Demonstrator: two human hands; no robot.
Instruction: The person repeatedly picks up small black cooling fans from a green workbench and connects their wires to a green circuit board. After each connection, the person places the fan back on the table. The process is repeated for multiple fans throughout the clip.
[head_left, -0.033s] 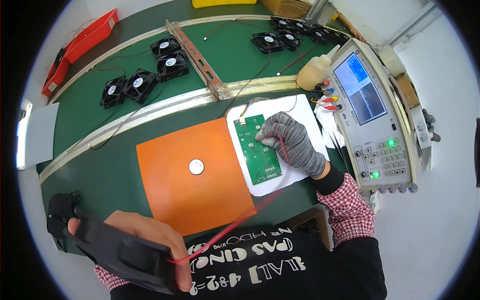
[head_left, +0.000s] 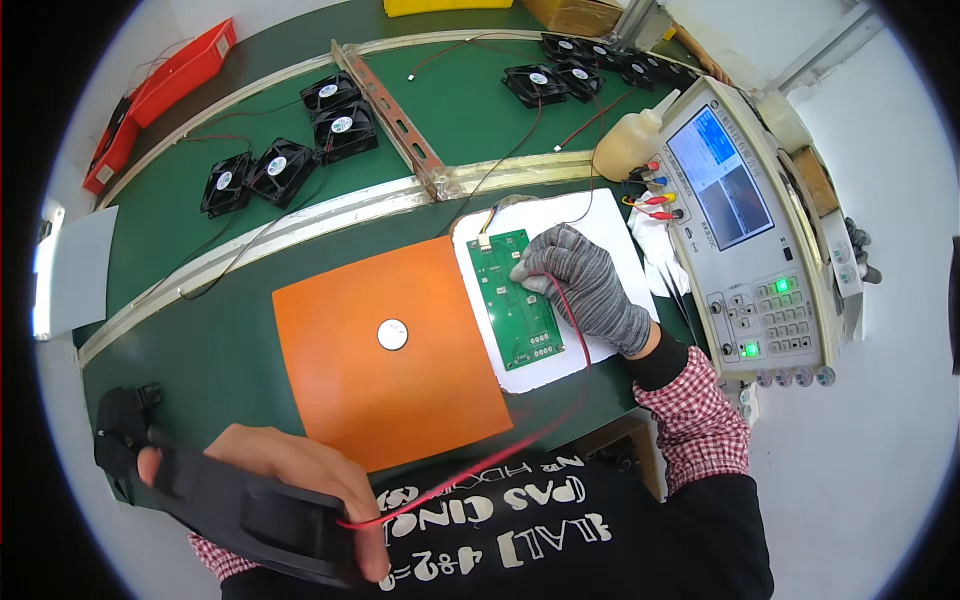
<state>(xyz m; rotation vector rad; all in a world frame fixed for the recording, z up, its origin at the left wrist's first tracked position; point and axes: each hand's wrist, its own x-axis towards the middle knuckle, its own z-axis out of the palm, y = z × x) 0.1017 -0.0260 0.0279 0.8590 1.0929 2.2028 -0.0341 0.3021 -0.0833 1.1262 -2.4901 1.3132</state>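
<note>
My left hand (head_left: 285,460) is bare and wraps around a black handheld meter (head_left: 265,515) at the lower left. A red test lead (head_left: 460,492) leaves the meter and runs across to my right hand (head_left: 585,285). That hand wears a grey striped glove, its fingers pinched on the lead's end, which they hide. The pinched fingertips are over the right side of a green circuit board (head_left: 530,325); whether the tip touches it I cannot tell. The board lies on a white pad (head_left: 610,225), with a white connector and coloured wires at its top.
An orange sheet (head_left: 400,400) with a white round spot lies left of the pad. Black fans (head_left: 280,170) stand behind a pale rail. On the right are a test instrument (head_left: 750,260) with a lit screen, a squeeze bottle (head_left: 628,145) and tweezers (head_left: 680,300).
The red lead now bows in a slack curve below my right hand, where it was straighter. The meter in my left hand has shifted very slightly. My right hand stays in place.
</note>
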